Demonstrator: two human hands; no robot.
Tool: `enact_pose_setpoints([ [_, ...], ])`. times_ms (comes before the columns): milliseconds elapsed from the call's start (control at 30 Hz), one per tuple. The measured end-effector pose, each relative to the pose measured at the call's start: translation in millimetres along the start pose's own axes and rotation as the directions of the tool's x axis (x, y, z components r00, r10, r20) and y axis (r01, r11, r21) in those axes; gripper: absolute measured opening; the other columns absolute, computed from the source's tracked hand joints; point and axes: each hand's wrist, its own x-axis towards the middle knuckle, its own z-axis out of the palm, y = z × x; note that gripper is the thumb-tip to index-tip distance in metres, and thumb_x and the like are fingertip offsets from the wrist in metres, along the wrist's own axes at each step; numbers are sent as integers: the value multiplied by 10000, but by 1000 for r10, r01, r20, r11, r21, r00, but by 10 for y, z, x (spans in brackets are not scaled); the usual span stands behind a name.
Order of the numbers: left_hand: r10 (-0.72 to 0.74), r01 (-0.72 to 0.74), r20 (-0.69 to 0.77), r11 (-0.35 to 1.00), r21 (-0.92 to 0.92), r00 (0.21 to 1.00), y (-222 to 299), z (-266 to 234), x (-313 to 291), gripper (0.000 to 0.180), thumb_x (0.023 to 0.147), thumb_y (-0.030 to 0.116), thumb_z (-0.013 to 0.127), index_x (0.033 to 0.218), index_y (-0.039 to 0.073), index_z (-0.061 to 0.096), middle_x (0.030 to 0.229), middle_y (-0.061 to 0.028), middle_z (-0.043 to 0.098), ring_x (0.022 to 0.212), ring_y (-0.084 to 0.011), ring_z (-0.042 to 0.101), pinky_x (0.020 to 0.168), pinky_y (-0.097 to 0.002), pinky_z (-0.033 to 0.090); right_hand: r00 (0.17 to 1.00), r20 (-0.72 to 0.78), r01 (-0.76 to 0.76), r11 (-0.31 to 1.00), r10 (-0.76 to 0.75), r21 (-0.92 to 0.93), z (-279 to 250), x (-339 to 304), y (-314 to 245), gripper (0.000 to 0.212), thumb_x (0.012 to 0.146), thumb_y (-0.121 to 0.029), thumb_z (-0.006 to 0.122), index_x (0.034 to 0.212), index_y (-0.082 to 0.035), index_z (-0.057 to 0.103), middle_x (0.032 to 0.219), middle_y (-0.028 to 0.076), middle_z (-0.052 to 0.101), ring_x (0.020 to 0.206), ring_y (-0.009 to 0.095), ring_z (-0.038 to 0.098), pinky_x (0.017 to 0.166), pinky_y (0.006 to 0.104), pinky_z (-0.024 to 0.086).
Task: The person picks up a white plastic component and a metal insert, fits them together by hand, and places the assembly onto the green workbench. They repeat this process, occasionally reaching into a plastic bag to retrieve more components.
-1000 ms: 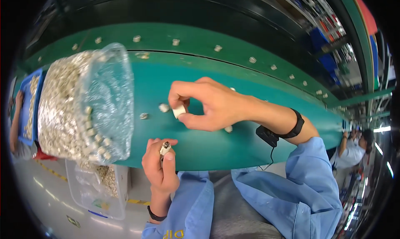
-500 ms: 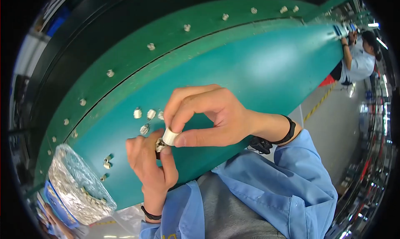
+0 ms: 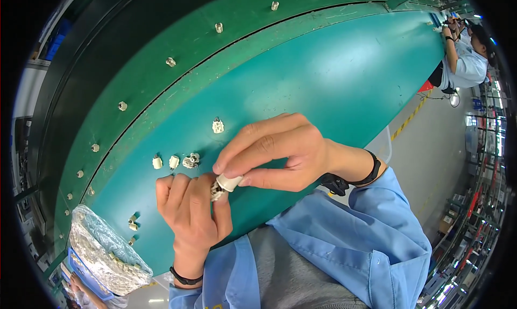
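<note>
While both hands meet just above the near edge of the teal surface (image 3: 334, 77), the person pinches a small white cap-like part (image 3: 231, 182) between the thumb and fingers of the right hand (image 3: 274, 153), pressing it against a little metal piece (image 3: 216, 190) gripped in the closed left hand (image 3: 191, 206). So both hands are clamped, together, on the same tiny assembly, held in the air and not resting on anything. That is the risk: the two pieces look small and the grip is fingertip only, so a skewed push could make the cap slip sideways and drop past the edge into the lap of the blue work shirt (image 3: 371, 239). A tilted fit might also jam the join. Just beyond the knuckles lie loose white parts (image 3: 173, 161) and one more (image 3: 217, 126); a twitch of the left hand could scatter them. The clear bag of parts (image 3: 105, 250) sits at the lower left, near the surface's edge, well apart from the hands.
</note>
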Motion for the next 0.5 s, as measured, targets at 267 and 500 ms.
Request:
enact_pose_setpoints([
  [267,86,-104,135,986,134,987,-8,-118,-26,155,852,93,634,968,-5,600,770,-82,590,607,-230,458,639,-398,330,959,170,276,883,-226,-381,20,-1,-113,182,782,54,795,963,37,772,1040,176,755,771,264,748,627,308,618],
  [500,104,-105,67,994,17,992,-5,-50,25,158,940,138,644,973,-14,612,772,-104,587,630,-256,483,634,-409,342,996,90,5,979,14,-206,42,-132,-28,249,825,35,777,1071,2,759,1094,129,734,873,267,732,708,334,606],
])
